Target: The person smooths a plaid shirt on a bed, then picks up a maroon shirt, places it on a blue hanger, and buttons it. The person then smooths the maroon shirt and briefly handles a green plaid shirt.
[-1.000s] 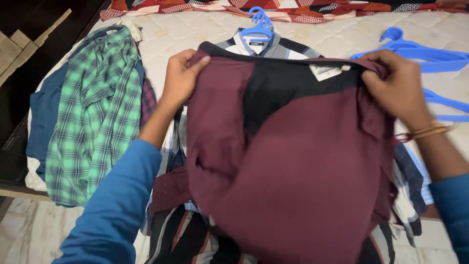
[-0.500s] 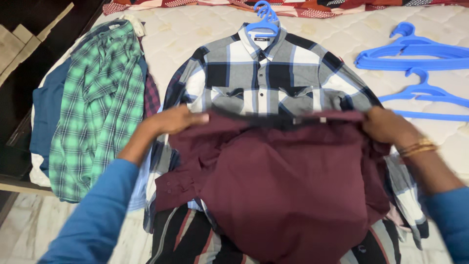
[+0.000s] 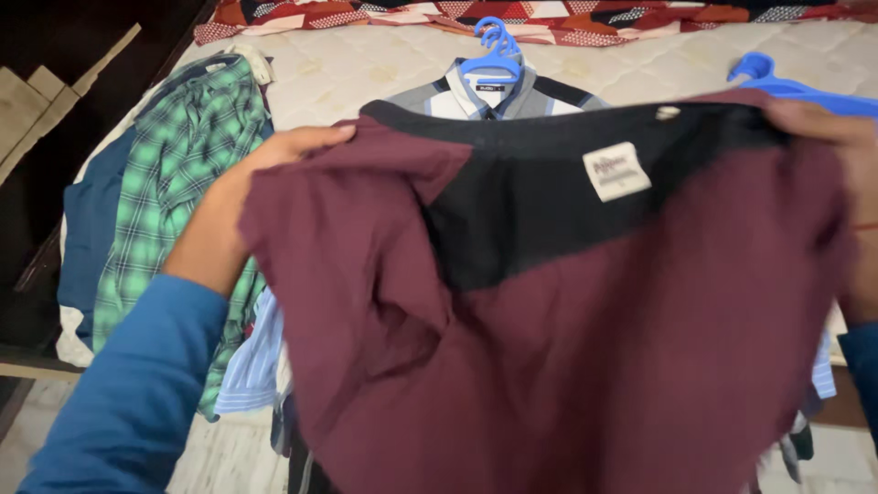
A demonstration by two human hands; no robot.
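Maroon shirt (image 3: 567, 366) is hanging spread above the bed (image 3: 366, 69), both hands' fingers pinching its shoulders: left hand (image 3: 242, 206), right hand (image 3: 837, 123).

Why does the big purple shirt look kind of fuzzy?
In the head view, the maroon shirt fills most of the frame and looks soft and smeared, as does the left hand gripping its edge; the green plaid shirt and blue hanger look only a little sharper. Lighting is even, with no glare.
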